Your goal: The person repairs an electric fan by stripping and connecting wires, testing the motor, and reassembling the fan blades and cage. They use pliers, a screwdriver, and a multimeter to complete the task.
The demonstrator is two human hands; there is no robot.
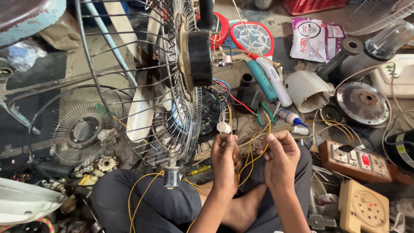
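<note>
My left hand [224,157] and right hand [280,155], close together at lower centre, both pinch yellow wires [254,149]. A white plug [224,127] sits just above my left fingers. Fan [172,86] stands upper centre-left.

Yellow wires [253,152] are held between the left hand [225,157] and right hand [280,156]. A black motor housing [200,58] with a brass-coloured plate is seen behind the silver wire fan guard [142,77]. Red and blue leads [224,86] are seen beside it. At the right, a brown switchboard [355,160] is marked by a red switch; beyond, a red-rimmed racket [251,39] shows white mesh.
</note>
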